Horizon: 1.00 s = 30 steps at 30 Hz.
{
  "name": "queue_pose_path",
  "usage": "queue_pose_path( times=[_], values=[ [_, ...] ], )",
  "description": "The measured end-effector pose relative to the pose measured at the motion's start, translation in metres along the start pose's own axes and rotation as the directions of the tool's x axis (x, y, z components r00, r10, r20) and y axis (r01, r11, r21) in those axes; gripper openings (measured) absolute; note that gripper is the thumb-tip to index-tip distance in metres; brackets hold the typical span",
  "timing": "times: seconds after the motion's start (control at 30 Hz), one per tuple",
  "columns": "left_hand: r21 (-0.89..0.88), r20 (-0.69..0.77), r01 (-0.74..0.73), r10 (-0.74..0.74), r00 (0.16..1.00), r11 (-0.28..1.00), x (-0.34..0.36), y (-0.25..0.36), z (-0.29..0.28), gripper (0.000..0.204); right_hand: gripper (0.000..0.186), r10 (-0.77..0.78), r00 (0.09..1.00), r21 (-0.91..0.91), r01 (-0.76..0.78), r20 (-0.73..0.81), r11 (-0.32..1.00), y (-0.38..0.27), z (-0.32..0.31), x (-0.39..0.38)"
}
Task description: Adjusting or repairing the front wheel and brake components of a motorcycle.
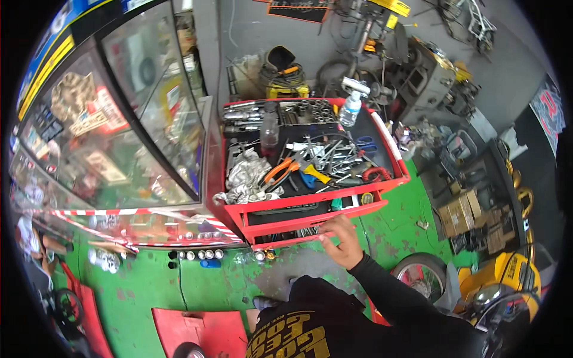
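Right hand (341,235), bare, black sleeve: thumb and forefinger at the front rim of the lower drawer; cannot tell whether its grip is closed on the rim. Left hand: not made out with certainty; state of its grip cannot be told

Red panel (209,331), on the green floor (134,286); spoked wheel (421,275), right, near a yellow motorcycle (507,275)

Lower drawer (286,241), red, pulled part-way out of the tool cart, directly ahead of the right hand; slim metal tools (305,232) inside

Upper drawer (298,221), red, just above, also ajar; green item (337,204) inside, kind unclear

Worktop of the tool cart (382,146), dark with red border. Front: crumpled rag (246,174), left; orange-handled pliers (279,172), beside it; red coiled cable (376,173), right. Middle: heap of mixed hand tools (331,154); blue-handled scissors (366,144). Rear: clear bottle (270,131), upright; rows of sockets (316,110); plastic bottle with blue label (350,112)

Glass display cabinet (149,107), left of the cart; cardboard box (456,215), right, among shelved goods

Yellow-and-black machine (285,89), behind the cart, near the grey wall (253,30)
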<state>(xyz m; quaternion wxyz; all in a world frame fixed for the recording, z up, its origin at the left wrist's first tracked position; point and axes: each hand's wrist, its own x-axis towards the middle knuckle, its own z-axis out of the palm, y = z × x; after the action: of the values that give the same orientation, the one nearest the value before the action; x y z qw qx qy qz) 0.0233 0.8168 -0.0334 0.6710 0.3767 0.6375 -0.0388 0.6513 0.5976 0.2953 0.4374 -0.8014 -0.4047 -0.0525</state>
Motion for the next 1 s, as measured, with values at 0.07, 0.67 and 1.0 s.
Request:
queue_pose_path(
  times=[0.07,0.67,1.0],
  values=[
    [-0.195,-0.067,0.271,-0.288,0.955,0.943,0.022,0.06,-0.024,0.051,0.01,0.062,0.997,0.067,-0.058,-0.056,0.996,0.007,-0.011,-0.006],
    [0.033,0.221,-0.516,0.497,0.839,0.856,-0.062,0.226,0.332,0.051,0.042,0.504,0.769,-0.547,-0.244,0.394,0.801,0.143,-0.034,0.002],
    [-0.398,0.077,-0.371,0.434,0.897,0.839,-0.116,0.282,0.452,0.068,0.027,0.336,0.615,-0.41,-0.023,0.713,0.912,0.138,-0.067,-0.021]
  ],
)
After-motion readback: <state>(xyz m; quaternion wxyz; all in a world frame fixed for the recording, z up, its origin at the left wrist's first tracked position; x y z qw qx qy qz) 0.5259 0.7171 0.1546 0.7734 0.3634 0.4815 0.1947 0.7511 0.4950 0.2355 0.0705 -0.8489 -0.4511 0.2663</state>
